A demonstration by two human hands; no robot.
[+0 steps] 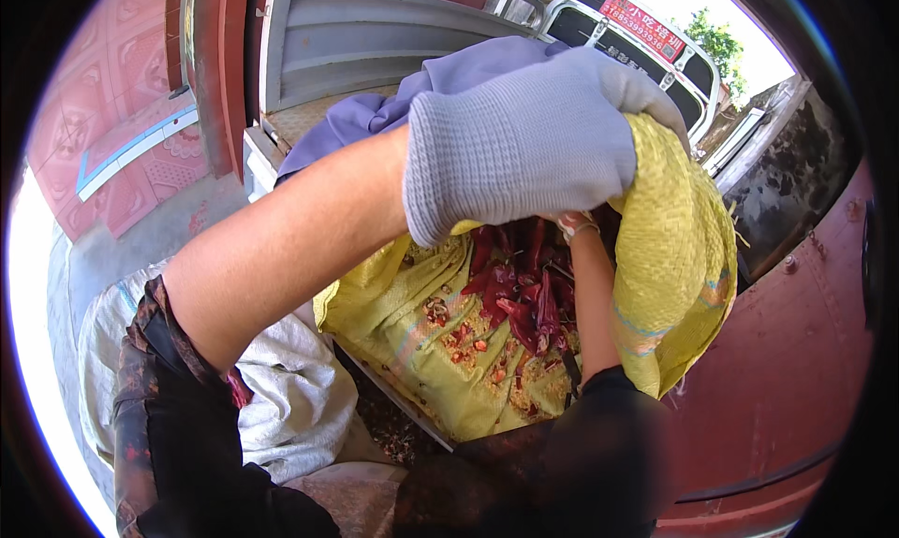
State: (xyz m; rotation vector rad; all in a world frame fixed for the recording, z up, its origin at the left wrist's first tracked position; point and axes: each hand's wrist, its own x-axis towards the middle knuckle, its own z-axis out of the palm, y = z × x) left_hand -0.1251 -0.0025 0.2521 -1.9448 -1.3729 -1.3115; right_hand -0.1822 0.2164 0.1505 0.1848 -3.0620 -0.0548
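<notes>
My left hand, in a grey knitted glove, reaches across the top of the view with its fingers bent over the gathered upper edge of a yellow woven sack. My right hand is inside the sack's mouth, under the left hand and mostly hidden by it. Dark red dried chillies lie in the sack beside my right arm, with loose seeds and red bits spread on the inner folds. A purple cloth lies bunched just behind the sack.
A white sack with some red showing is at lower left. A grey metal vehicle bed and a white vehicle's rear window are behind. A pink tiled wall stands left, a red metal panel right.
</notes>
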